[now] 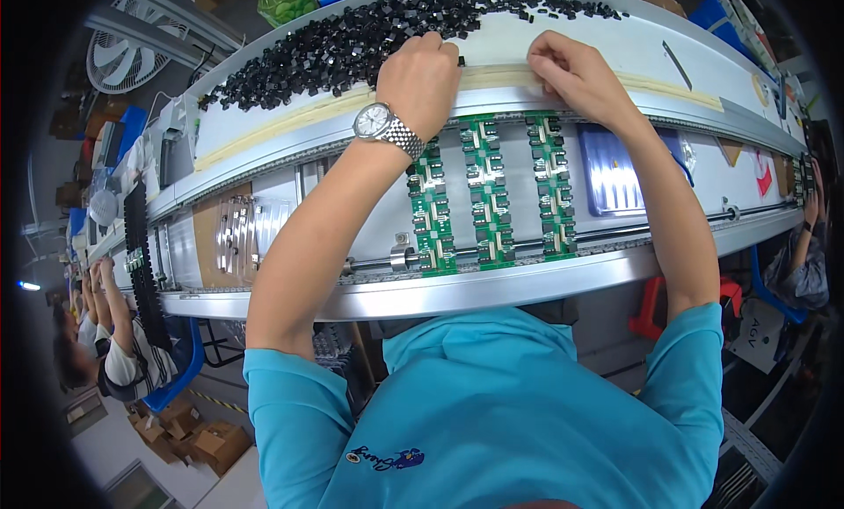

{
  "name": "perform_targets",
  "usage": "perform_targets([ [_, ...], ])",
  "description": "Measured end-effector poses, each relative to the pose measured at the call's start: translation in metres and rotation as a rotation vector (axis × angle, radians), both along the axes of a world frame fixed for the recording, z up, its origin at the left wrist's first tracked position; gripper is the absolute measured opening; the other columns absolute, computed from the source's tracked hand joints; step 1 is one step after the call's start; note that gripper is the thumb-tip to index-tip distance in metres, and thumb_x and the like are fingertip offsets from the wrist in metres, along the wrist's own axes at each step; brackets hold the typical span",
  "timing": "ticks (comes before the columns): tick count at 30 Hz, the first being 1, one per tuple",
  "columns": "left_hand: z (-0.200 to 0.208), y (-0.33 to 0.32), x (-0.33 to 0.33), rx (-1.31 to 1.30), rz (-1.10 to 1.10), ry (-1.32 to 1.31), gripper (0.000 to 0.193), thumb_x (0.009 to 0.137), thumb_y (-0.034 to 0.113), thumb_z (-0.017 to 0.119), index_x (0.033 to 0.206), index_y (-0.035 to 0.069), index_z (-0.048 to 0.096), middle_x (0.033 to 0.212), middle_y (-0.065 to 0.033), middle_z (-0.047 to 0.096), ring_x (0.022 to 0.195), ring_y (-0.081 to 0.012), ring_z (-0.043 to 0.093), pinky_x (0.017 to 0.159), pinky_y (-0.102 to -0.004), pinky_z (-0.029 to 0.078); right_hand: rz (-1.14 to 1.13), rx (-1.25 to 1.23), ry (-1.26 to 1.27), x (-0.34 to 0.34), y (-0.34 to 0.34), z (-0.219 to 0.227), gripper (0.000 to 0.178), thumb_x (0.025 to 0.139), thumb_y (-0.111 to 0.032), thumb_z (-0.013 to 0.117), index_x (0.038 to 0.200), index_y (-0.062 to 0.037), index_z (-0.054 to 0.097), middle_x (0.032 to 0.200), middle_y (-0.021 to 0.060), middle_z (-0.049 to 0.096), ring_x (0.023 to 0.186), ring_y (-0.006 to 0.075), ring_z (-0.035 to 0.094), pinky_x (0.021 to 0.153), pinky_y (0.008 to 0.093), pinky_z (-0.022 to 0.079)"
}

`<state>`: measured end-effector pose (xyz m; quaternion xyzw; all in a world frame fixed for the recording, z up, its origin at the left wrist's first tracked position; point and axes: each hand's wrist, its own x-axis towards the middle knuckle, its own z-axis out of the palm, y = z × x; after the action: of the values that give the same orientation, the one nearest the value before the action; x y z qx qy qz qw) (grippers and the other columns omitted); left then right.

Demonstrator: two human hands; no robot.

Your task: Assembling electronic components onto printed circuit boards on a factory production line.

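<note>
The left hand (419,80) and right hand (576,74) curl near black parts (343,43) at the far edge of the bench (503,47); I can't tell if either holds anything.

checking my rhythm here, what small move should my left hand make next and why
Perhaps draw your left hand toward the green circuit boards: a small black part shows at the hand's edge, possibly held, and the boards lie close by.

you have room over the white tray (503,45) between your left hand (420,83) and right hand (573,71); the heap of black parts (321,47) crowds the space beyond your left
</note>
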<state>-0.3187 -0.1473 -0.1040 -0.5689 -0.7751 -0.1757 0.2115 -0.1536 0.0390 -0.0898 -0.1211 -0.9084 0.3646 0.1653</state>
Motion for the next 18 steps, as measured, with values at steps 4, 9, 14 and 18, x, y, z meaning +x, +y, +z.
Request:
perform_targets([
  [4, -0.004, 0.006, 0.003, 0.054, 0.002, 0.046, 0.006, 0.083, 0.008, 0.064, 0.081, 0.003, 0.068, 0.081, -0.0120, 0.067, 0.073, -0.0323, 0.067, 0.067, -0.0412, 0.057, -0.011, -0.419, 0.032, 0.011, 0.017, -0.007, 0.013, 0.098, -0.014, 0.065, 0.102, -0.0029, 0.071, 0.081, 0.0059, 0.071, 0.067, 0.0089, 0.061, 0.063, 0.0206, 0.049],
  [9, -0.002, 0.004, 0.012, -0.010, 0.019, 0.049, 0.007, 0.083, 0.007, 0.061, 0.081, 0.004, 0.068, 0.081, -0.0122, 0.068, 0.069, -0.0327, 0.066, 0.063, -0.0402, 0.057, -0.004, -0.375, -0.020, 0.013, 0.020, -0.012, 0.018, 0.098, -0.014, 0.068, 0.110, -0.0009, 0.071, 0.086, 0.0069, 0.072, 0.070, 0.0086, 0.063, 0.066, 0.0189, 0.052],
  [14, -0.006, -0.002, 0.006, 0.114, -0.036, 0.069, 0.006, 0.083, 0.007, 0.065, 0.084, 0.003, 0.070, 0.080, -0.0107, 0.068, 0.063, -0.0314, 0.064, 0.057, -0.0391, 0.054, 0.049, -0.379, 0.063, 0.010, 0.015, -0.019, 0.025, 0.096, -0.015, 0.072, 0.117, -0.0005, 0.071, 0.091, 0.0077, 0.073, 0.074, 0.0095, 0.067, 0.072, 0.0208, 0.055],
  [18, 0.001, -0.027, -0.002, 0.150, -0.175, -0.295, 0.006, 0.085, 0.001, 0.069, 0.088, -0.002, 0.073, 0.085, -0.0112, 0.070, 0.067, -0.0221, 0.063, 0.063, -0.0307, 0.053, 0.014, -0.402, 0.048, 0.008, 0.001, -0.008, 0.026, 0.096, -0.012, 0.072, 0.119, 0.0001, 0.071, 0.093, 0.0080, 0.073, 0.078, 0.0108, 0.068, 0.075, 0.0222, 0.057],
])
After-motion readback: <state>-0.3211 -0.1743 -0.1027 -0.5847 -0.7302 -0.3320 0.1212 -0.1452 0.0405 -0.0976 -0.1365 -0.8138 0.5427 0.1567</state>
